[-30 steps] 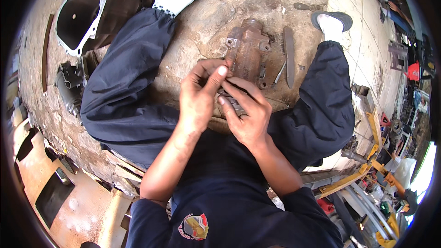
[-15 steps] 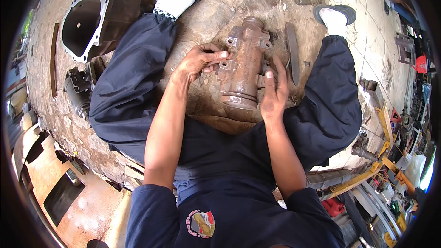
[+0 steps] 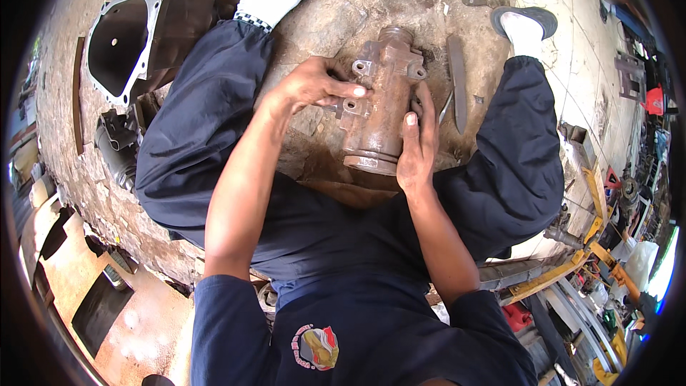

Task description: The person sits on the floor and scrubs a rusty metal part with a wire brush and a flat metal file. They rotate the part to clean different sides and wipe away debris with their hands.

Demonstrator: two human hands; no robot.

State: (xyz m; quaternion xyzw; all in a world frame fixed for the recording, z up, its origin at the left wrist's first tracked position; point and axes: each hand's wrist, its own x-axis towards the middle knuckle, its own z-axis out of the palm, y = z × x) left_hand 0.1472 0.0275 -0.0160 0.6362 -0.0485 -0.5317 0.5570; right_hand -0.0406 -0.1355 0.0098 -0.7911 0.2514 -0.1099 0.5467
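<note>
A rusty cylindrical metal housing (image 3: pixel 382 111) with bolt lugs on its sides lies between my legs, its ringed end toward me. My left hand (image 3: pixel 314 87) grips its left side, thumb on top between two lugs and the other fingers partly hidden behind. Along the right side rests my right hand (image 3: pixel 418 146), thumb up and fingers curled around the edge, fingertips out of sight. Right of the housing, a flat dark metal bar (image 3: pixel 457 84) lies on the floor with a thin metal rod (image 3: pixel 446 109) beside it.
A large bell-shaped casing (image 3: pixel 153 43) and a smaller dark metal part (image 3: pixel 118 144) lie left of my leg. A long thin strip (image 3: pixel 78 96) is farther left. At right stand a yellow metal frame (image 3: pixel 564 269) and cluttered parts. A brush-like tool (image 3: pixel 482 1) lies near my right shoe (image 3: pixel 525 20).
My right hand has come in from the right and closed against the housing. The left thumb has slid a little farther onto it. The housing's near end sits slightly lower in view.
</note>
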